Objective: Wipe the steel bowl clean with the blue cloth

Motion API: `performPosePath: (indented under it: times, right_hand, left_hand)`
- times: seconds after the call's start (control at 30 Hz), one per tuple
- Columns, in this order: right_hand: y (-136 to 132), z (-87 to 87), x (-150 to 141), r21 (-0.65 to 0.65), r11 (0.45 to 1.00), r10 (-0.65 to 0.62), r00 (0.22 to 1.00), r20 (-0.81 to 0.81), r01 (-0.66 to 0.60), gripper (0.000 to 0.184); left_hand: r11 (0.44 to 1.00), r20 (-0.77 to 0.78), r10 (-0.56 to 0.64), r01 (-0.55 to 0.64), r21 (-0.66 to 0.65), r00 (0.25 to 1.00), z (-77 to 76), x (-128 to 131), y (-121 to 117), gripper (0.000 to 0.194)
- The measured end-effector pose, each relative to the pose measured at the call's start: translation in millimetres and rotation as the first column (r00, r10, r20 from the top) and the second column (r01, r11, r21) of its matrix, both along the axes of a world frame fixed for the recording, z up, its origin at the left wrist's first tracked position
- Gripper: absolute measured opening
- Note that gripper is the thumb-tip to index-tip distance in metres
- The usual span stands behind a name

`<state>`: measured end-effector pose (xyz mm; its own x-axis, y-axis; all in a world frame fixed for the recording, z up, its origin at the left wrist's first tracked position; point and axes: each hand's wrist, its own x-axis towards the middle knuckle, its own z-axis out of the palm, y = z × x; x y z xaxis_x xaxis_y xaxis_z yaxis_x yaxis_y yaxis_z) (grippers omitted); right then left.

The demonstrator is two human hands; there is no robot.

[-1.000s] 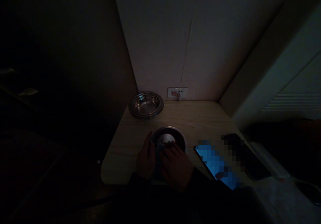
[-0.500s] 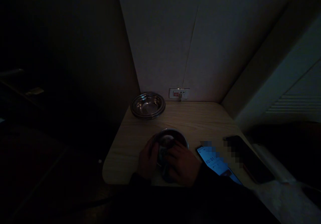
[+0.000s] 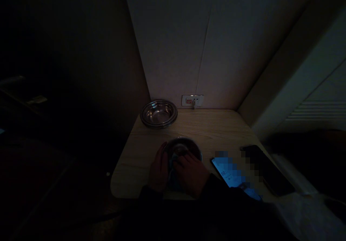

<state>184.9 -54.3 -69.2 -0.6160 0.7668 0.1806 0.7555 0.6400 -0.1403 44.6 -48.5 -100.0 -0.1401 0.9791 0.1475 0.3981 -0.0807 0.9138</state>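
A round metal bowl (image 3: 186, 142) sits near the front edge of the small wooden table. My left hand (image 3: 159, 170) is wrapped around the bowl's left side, fingers along the rim. Reaching into the bowl, my right hand (image 3: 192, 172) has its fingers curled on a bluish cloth (image 3: 173, 183). The cloth bunches inside and hangs over the near rim, partly hidden under the right hand. Dim light blurs the bowl's bottom and my fingertips.
Stacked metal bowls (image 3: 159, 115) stand at the table's (image 3: 213, 125) back left corner. A wall socket (image 3: 192, 101) is behind the table. To the right lie a lit phone (image 3: 229, 174) and a dark phone-like slab (image 3: 271, 174).
My right hand has shifted slightly left and toward the near side inside the bowl, bringing the cloth with it. The left hand still holds the bowl's side.
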Motion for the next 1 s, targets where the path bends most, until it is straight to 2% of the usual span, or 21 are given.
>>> performPosePath:
  times: [0.13,0.27,0.43,0.67,0.83,1.0]
  right_hand:
    - [5,-0.8,0,0.015,1.0,-0.023,0.999,0.03,0.022,0.024]
    - [9,0.7,3,0.015,1.0,-0.02,0.998,0.054,0.019,0.023]
    - [11,3.3,10,0.017,1.0,0.024,0.995,0.097,-0.026,0.019]
    - [18,6.1,10,-0.008,1.0,0.004,0.991,0.135,-0.003,0.017]
    - [23,8.6,2,-0.011,0.999,-0.041,0.99,0.134,0.043,0.023]
    - [28,11.4,-4,0.002,0.993,-0.114,0.986,0.125,0.114,0.029]
  left_hand:
    - [0.998,-0.083,0.051,-0.053,-0.022,0.995,-1.7,1,0,0.04]
    - [0.998,-0.166,0.052,-0.056,-0.023,0.985,2.8,5,-1,0.047]
    - [0.986,-0.332,0.075,-0.119,-0.116,0.94,10.8,10,-4,0.055]
    - [0.997,-0.207,-0.025,0.01,-0.073,0.978,2.3,7,-3,0.052]
    - [0.996,-0.178,-0.009,-0.008,-0.093,0.984,1.3,7,-2,0.05]
    - [0.995,-0.124,-0.043,0.031,-0.098,0.991,2.2,8,-3,0.05]
